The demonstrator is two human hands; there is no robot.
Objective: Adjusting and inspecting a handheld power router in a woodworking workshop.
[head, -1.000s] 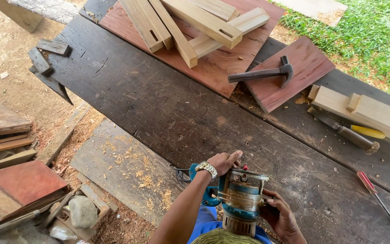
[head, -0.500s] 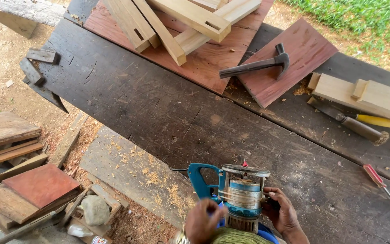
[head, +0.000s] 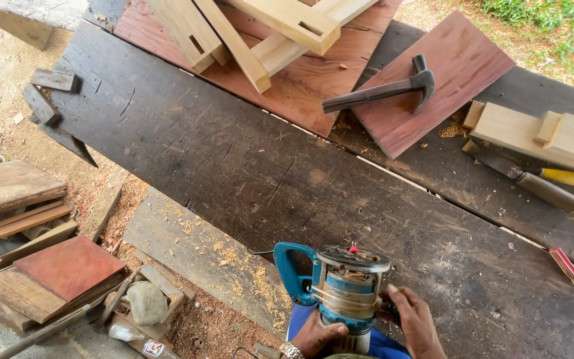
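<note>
A blue electric router with a blue loop handle on its left sits upright at the near edge of the dark plank workbench. My left hand grips the lower left of its motor body from below. My right hand presses against its right side, fingers wrapped on the housing. A thin black cord leaves the tool to the left.
A hammer lies on a reddish board. Pale mortised timbers are stacked at the far side. A tenoned block, chisels and a red-handled screwdriver lie right. Scrap boards, a stone and sawdust cover the ground left.
My left hand has left the top of the router and dropped to its lower body. The view has shifted closer, with the router now higher in the frame.
</note>
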